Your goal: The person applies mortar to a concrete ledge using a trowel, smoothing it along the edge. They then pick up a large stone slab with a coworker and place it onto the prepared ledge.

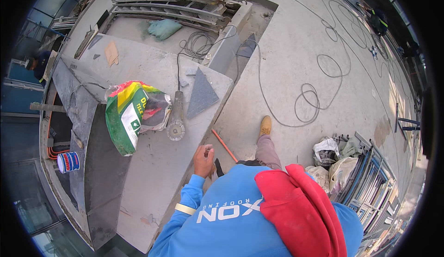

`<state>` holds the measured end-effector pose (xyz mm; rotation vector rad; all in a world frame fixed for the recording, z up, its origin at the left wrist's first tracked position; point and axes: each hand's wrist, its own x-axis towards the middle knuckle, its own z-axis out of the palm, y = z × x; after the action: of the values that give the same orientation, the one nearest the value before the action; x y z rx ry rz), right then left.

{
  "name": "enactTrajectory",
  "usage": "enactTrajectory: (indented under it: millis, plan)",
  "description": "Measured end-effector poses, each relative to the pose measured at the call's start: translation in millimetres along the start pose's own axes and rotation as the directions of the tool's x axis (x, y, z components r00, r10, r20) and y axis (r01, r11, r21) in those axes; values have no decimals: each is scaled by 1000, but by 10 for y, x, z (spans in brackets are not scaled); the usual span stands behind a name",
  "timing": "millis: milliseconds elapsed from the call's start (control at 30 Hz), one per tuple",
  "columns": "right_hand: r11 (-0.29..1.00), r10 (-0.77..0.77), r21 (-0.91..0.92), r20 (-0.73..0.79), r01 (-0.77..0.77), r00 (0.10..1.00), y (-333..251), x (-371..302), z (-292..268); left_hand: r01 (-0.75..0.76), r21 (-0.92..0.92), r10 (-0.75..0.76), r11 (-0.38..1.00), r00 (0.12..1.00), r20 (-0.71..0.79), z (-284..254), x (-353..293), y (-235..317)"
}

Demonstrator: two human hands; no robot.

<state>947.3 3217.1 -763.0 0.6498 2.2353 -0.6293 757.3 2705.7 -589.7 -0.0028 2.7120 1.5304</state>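
Note:
My left hand (203,160) is beside the edge of a big pale grey slab (157,178), its fingers curled. A dark, pointed thing (218,167) shows just beside it; whether the fingers hold anything I cannot make out. My right hand is out of sight behind my blue-sleeved body. Farther along the slab lies a corded angle grinder (176,118) with a round disc toward me. Left of it a crumpled green, yellow and red bag (124,120) stands open at one side. To the grinder's right rests a dark grey triangular tile (201,94).
An orange rod (225,145) leans by the slab's edge. Coiled cable (307,102) runs over the concrete floor to my right, where metal tubes (370,178) and sacks (325,153) are piled. A blue-and-white can (68,162) sits far left. People work at both sides.

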Motion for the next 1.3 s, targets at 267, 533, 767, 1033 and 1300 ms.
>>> enactTrajectory:
  millis: [267, 533, 767, 1033, 1300]
  plan:
    - [941, -133, 246, -357, 230, 924, -991, 2052, -3163, 368, -42, -369, 929, 911, -186, 944, 923, 108]
    - [713, -621, 71, -398, 698, 675, -4071, 2800, -5380, 525, -65, -516, 849, 796, -317, 1072, 1767, 375]
    - [736, -676, -191, -155, 649, 721, -5204, 4132, -6186, 543, -244, -589, 803, 664, -460, 1235, 3258, -109]
    - [641, -644, -476, 94, 602, 759, -6624, 5093, -6767, 362, -226, -396, 905, 519, -758, 529, 4795, 17]
    - [220, -941, -390, 155, 894, 300, -10104, 5161, -6591, 19, -790, -786, 613, -90, -612, 303, 5282, -276]
